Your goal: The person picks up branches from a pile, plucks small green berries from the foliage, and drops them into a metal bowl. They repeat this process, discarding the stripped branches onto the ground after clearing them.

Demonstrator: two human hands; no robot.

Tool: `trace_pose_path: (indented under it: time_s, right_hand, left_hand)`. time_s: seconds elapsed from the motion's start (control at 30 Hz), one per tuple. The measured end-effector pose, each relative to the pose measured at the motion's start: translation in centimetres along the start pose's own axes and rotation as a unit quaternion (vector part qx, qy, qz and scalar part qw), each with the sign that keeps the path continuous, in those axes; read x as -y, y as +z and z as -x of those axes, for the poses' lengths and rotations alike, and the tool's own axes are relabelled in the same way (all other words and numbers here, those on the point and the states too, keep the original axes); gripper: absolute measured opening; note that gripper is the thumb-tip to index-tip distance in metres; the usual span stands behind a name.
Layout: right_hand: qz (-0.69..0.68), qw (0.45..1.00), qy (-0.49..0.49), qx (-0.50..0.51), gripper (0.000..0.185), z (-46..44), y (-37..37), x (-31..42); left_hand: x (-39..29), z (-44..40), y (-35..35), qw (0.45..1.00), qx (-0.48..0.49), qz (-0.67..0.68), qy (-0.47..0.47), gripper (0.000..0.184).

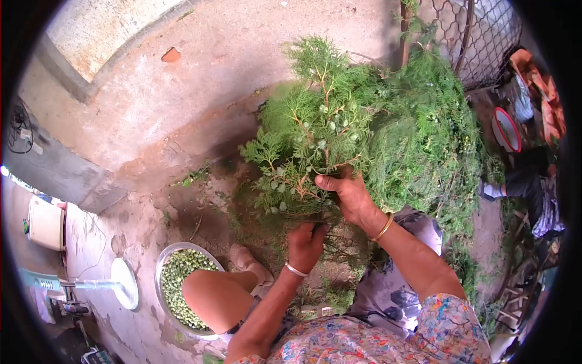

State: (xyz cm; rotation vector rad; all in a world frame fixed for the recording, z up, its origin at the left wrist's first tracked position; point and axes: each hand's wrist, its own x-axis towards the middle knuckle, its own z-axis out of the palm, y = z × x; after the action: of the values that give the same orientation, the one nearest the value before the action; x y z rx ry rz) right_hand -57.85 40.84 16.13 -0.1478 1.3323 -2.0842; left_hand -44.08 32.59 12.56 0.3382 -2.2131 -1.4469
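A leafy green conifer branch [312, 130], flat-sprayed like arborvitae and dotted with small pale green cones, is held up in front of me. My right hand [351, 195], with a gold bangle on the wrist, grips it, thumb lying across the twigs and fingers partly behind the foliage. Lower and to the left, my left hand [306, 246], with a silver bangle, is closed round the lower stem of the branch. A metal basin [160, 276] full of small green cones [182, 288] stands on the floor beside my left knee.
A large heap of cut conifer branches [424, 139] lies against the wall and wire mesh [445, 21]. At the right, another person's leg [515, 186] shows near a red-rimmed basin [507, 130]. A pale blue fan [124, 283] stands at the left.
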Motion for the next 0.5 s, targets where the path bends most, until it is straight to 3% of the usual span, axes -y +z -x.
trace_pose_path:
  time_s: [0.07, 0.13, 0.27, 0.33, 0.37, 0.43, 0.47, 0.5]
  right_hand:
    - [0.011, 1.0, -0.026, -0.009, 0.054, 0.0, 0.1, 0.0]
    - [0.011, 0.999, -0.026, -0.043, 0.039, 0.2, 0.4, 0.7]
    - [0.028, 0.999, -0.024, -0.022, 0.033, -0.2, 0.1, 1.0]
    - [0.104, 0.993, -0.039, -0.028, 0.03, -0.7, 0.2, 0.9]
    - [0.106, 0.993, -0.038, -0.025, 0.03, -0.7, 0.2, 0.8]
    - [0.031, 0.999, -0.027, 0.028, 0.033, -0.6, 0.3, 0.5]
    - [0.03, 0.994, -0.027, 0.102, 0.038, -1.4, -0.2, -0.6]
    - [0.033, 0.994, -0.022, 0.105, 0.038, -1.6, -0.7, -1.6]
  left_hand:
    - [0.1, -0.3, -1.4, 1.0, 0.023, 0.016, 0.002, 0.013]
    - [-0.9, -1.1, -4.8, 0.981, 0.135, -0.125, -0.067, 0.017]
    - [-4.6, -3.3, -9.6, 0.969, 0.223, -0.084, -0.057, 0.017]
    - [-6.4, -4.8, -10.3, 0.989, 0.118, -0.086, 0.009, 0.027]
    - [-6.4, -5.6, -10.0, 0.99, 0.115, -0.086, 0.009, 0.027]
    - [-6.5, -6.9, -8.6, 0.983, -0.037, -0.087, 0.158, 0.028]
    - [-6.6, -7.7, -8.1, 0.983, -0.041, -0.088, 0.154, 0.028]
    - [-6.7, -8.4, -7.4, 0.974, -0.055, -0.114, 0.187, 0.028]
